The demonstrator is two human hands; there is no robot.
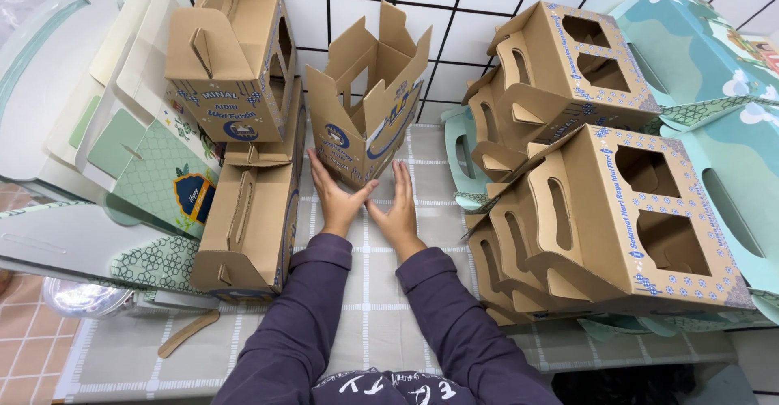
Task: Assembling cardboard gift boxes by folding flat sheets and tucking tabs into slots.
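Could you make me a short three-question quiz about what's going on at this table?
1. True or false: both hands touch the open box.
2. Which side has the larger pile of finished boxes: A left, B right?
3. What covers the table?

Key:
1. True: the left hand and the right hand press against its base.
2. B.
3. A checked cloth.

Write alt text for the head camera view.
Both hands, left hand and right hand, press against the base of an open brown cardboard carrier box standing on a checked tablecloth. Stacks of finished handled boxes flank it, before a white tiled wall.
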